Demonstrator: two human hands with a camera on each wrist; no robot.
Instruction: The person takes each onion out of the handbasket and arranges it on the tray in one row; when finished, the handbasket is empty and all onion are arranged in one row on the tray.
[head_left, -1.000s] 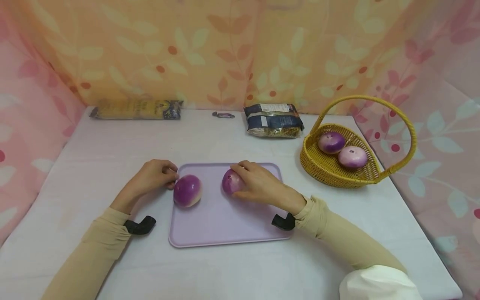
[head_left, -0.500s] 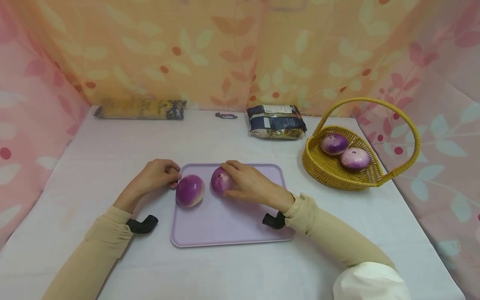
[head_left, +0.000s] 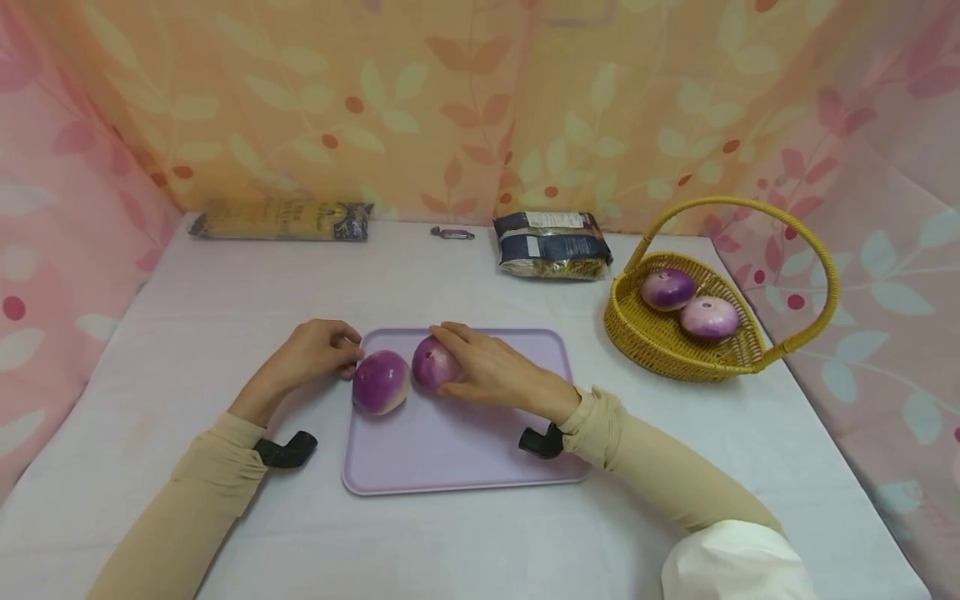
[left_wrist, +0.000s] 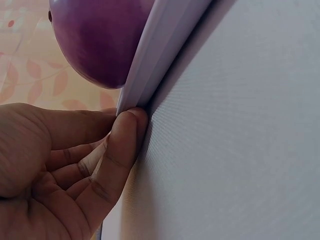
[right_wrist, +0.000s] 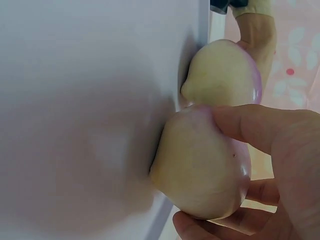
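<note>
Two purple-and-white turnips sit on a lilac tray (head_left: pixel 461 454). My right hand (head_left: pixel 501 372) grips one turnip (head_left: pixel 429 364) from above, thumb and fingers curled round its sides. In the right wrist view, this held turnip (right_wrist: pixel 197 165) shows its pale underside low over the tray and overlaps the other turnip (right_wrist: pixel 222 72). That other turnip (head_left: pixel 380 385) stands by the tray's left edge. My left hand (head_left: pixel 318 350) is at the tray's upper left corner. In the left wrist view, its thumb and fingertips (left_wrist: pixel 131 117) pinch the tray's rim, just below the turnip.
A yellow wicker basket (head_left: pixel 637 346) with a tall handle stands at the right, two more turnips (head_left: pixel 708 318) inside. Along the back lie a long yellow packet (head_left: pixel 277 221), a small wrapped candy (head_left: pixel 452 233) and a dark blue food bag (head_left: pixel 553 244).
My right hand has slid left across the tray with its turnip, bringing it close beside the other one. My left hand has stayed at the tray's corner.
</note>
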